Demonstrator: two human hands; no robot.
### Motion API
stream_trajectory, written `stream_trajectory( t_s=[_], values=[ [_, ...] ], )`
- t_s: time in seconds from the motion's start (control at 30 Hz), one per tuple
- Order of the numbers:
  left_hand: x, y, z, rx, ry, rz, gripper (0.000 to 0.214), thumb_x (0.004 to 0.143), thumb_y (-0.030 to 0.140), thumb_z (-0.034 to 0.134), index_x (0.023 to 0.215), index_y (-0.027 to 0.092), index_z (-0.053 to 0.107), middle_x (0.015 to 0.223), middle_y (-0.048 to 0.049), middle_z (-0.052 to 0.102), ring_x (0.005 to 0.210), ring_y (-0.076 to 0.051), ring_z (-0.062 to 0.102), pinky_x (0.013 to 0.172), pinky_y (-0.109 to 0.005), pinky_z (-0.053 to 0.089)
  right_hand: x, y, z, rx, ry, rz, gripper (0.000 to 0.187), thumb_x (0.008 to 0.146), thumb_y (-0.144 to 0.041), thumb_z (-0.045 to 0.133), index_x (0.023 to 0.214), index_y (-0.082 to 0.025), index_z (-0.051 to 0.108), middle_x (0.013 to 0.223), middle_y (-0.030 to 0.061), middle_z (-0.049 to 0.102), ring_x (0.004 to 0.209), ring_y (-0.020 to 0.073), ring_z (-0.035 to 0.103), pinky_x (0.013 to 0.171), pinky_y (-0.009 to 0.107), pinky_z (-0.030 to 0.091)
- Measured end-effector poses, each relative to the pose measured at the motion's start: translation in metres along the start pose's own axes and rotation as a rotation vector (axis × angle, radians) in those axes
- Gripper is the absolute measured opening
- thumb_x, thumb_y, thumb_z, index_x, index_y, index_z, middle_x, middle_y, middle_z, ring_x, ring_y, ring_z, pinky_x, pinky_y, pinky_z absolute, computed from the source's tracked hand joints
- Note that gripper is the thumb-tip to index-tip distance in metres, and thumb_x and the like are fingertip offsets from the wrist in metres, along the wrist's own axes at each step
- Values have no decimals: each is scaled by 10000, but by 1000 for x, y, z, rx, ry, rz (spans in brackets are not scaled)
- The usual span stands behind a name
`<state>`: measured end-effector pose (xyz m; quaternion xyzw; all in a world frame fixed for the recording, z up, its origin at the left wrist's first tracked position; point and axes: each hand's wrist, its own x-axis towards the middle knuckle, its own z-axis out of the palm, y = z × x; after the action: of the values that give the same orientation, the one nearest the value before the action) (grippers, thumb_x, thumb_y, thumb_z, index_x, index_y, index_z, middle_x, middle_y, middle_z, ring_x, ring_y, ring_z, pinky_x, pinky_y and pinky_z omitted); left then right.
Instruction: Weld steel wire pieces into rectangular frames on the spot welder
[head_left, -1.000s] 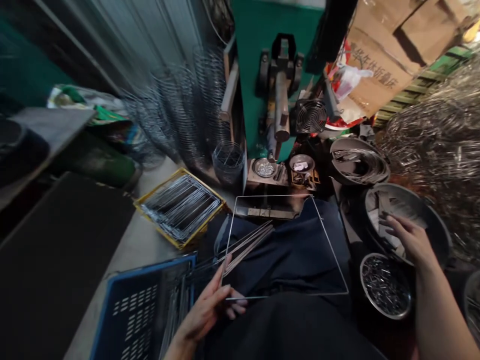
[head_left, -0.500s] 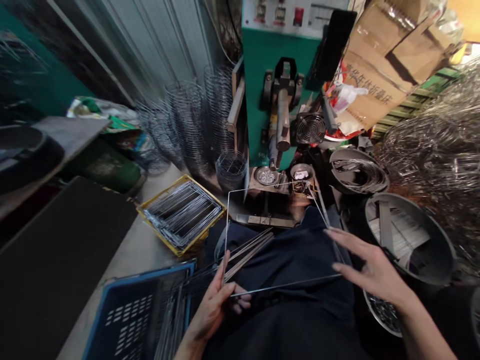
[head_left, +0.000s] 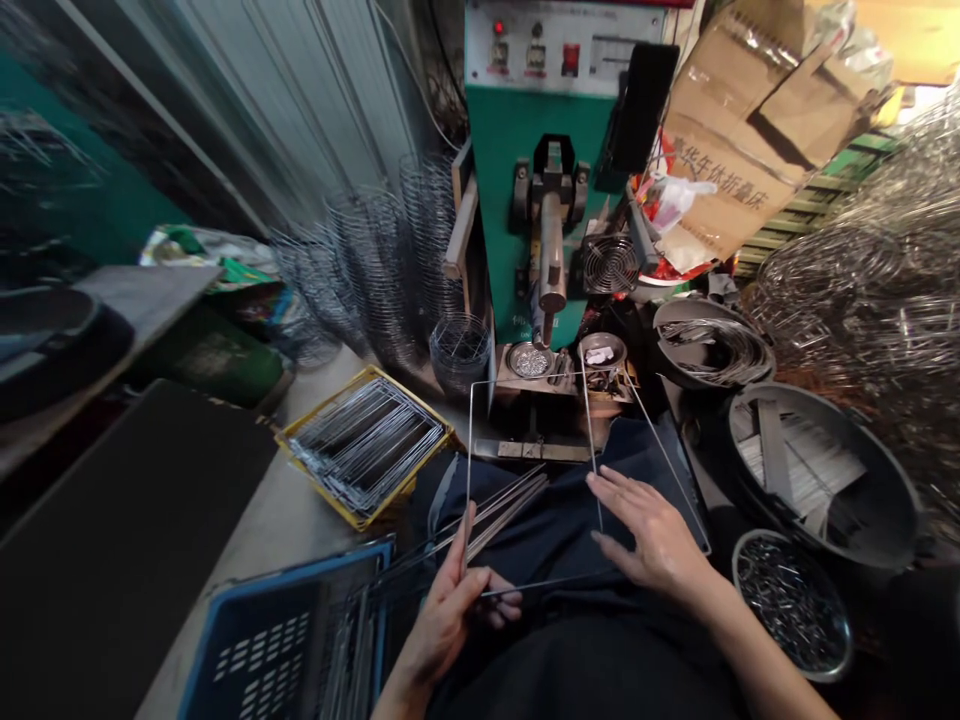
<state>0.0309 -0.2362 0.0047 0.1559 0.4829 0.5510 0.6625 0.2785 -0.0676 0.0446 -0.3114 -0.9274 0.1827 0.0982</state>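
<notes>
The right hand (head_left: pixel 656 535) has come in from the steel basin (head_left: pixel 892 500) at right and now rests open-fingered on the wire frame (head_left: pixel 471 440) at lower centre; the left hand (head_left: pixel 457 610) still pinches its near-left corner over the lap.

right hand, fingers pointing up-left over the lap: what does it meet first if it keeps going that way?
Probably the upright wire of the wire frame: the right hand has its fingertips right beside it. Beyond that lies the green machine's base plate. Depth is unclear.
</notes>
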Motion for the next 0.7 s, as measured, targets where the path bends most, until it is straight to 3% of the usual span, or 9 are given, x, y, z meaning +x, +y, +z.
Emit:
stream_trajectory(
  t_s=[0.2,0.47,0.7],
  values=[
    [1,4,0,-1,17,-4,958,901,370,613,1542,324,-98,770,-79,742,656,-242,716,546,-256,479,-7,5,2,21,-93,-19,595,886,-338,581,1452,-213,447,1431,102,513,1353,277,438,1063,493,423],
    [-2,2,-6,0,33,-7,976,889,373,626,1537,339,-104,771,-74,740,649,-246,715,549,-272,491,-13,13,0,0,22,52,565,894,-329,576,1438,-229,462,1409,96,537,1344,281,449,1023,484,457],
    [5,-4,0,-7,-20,-9,984,894,363,623,1539,303,-118,755,-75,734,635,-230,706,542,-252,477,12,-26,21,214,-160,-97,627,834,-288,611,1439,-219,461,1416,90,533,1355,256,437,1078,456,407]
  ],
)
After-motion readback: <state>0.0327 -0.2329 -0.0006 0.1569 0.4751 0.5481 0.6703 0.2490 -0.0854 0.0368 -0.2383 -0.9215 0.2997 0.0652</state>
